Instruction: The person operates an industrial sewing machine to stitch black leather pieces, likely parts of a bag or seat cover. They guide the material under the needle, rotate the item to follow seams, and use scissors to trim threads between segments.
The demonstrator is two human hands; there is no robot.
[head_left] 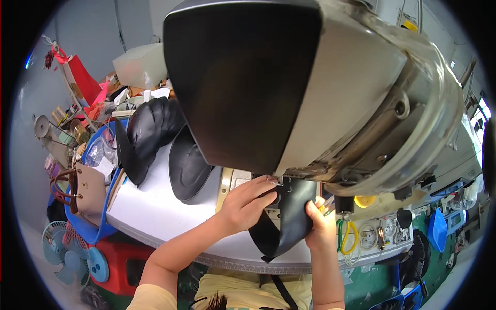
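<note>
A curved black leather-like piece [293, 222] lies under the needle area of a large sewing machine [346, 77]. My left hand [247, 202] is closed on its left edge, fingertips close to the machine's foot. On the opposite side my right hand [321, 223] pinches the piece between thumb and fingers. A small tool with yellow and green parts [325, 206], perhaps thread snips, shows in that same hand. The machine head hides much of the stitching spot.
Left of the machine, black shaped pieces [190, 168] and a stack of similar ones [155, 124] lie on the white table [150, 206]. Beside it stand a blue bin [106, 227], a handbag [90, 188] and a fan [64, 250]. Yellow scissors [350, 237] lie at the right.
</note>
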